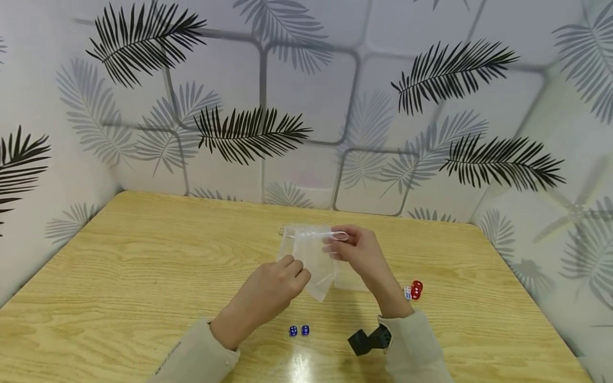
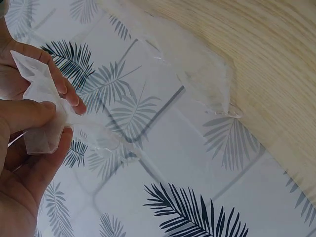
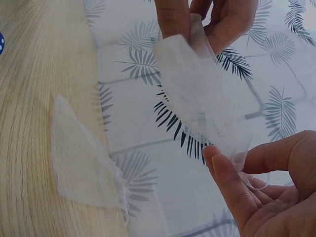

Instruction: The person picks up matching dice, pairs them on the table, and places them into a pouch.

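A sheer white drawstring bag (image 1: 313, 260) hangs above the table between both hands. My left hand (image 1: 275, 287) pinches its lower left part; in the left wrist view the thumb (image 2: 29, 113) presses on the bunched fabric. The right hand (image 1: 359, 250) pinches the upper right edge, beside the loop of the white cord (image 1: 340, 235). In the right wrist view the cloth (image 3: 192, 84) stretches between the two hands. Another sheer bag (image 3: 81, 163) lies on the table behind. Whether anything is inside the held bag, I cannot tell.
Two blue dice (image 1: 299, 330) lie on the wooden table (image 1: 143, 276) near its front. Black cube-shaped pieces (image 1: 366, 340) are by the right sleeve, which partly covers them. Red dice (image 1: 416, 290) and a white die (image 1: 407, 292) sit right of the right wrist. A leaf-patterned wall (image 1: 306, 175) stands behind.
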`<state>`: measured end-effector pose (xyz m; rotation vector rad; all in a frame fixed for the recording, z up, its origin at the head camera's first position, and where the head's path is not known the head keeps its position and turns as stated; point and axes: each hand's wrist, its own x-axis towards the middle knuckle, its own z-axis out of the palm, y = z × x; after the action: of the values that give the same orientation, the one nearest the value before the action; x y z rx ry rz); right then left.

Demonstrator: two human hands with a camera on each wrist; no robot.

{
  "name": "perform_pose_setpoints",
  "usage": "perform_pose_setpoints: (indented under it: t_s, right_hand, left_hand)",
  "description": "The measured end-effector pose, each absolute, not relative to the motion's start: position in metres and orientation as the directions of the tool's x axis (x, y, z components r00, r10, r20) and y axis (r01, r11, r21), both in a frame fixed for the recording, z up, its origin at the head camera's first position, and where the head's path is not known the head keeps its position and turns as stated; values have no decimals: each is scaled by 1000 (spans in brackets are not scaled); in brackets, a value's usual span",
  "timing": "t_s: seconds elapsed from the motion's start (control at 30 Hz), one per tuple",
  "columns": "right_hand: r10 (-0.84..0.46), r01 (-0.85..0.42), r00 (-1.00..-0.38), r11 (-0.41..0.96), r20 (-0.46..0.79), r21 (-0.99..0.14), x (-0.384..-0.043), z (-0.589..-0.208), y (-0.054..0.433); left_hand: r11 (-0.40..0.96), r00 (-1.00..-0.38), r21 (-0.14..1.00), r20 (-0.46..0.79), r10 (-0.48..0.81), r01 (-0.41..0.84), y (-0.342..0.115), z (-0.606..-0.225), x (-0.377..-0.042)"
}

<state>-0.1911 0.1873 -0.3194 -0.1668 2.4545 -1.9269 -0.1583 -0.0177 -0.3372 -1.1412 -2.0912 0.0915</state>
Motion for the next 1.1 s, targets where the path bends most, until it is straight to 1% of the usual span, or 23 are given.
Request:
perform_pose_setpoints:
  t_s: [0.23,0.43,0.57,0.77,0.9,1.1]
  right_hand:
    - [-22,-83,-997,225,80,-971,-191,-318,185]
    - [11,-104,-994,183,108,-978,-191,-316,185]
    - [8,-100,-995,186,103,-978,-191,-316,184]
    - [2,-99,-995,194,102,-976,-192,-316,183]
    - [3,-100,-995,194,102,-976,-193,-319,182]
    - [-12,-128,-992,195,129,-972,-194,-322,178]
  left_hand:
    - [604,-387,-257,570,725,754,-18,-341,-160]
    - [628,-426,-179,594,682,757,-19,-340,-162]
    - [674,-451,-108,665,595,731,-21,-338,-166]
    - [704,-497,68,756,426,707,-28,-341,-176]
    - [691,-537,183,773,338,699,-31,-345,-181]
    - [632,-592,338,768,243,697,-34,-348,-188]
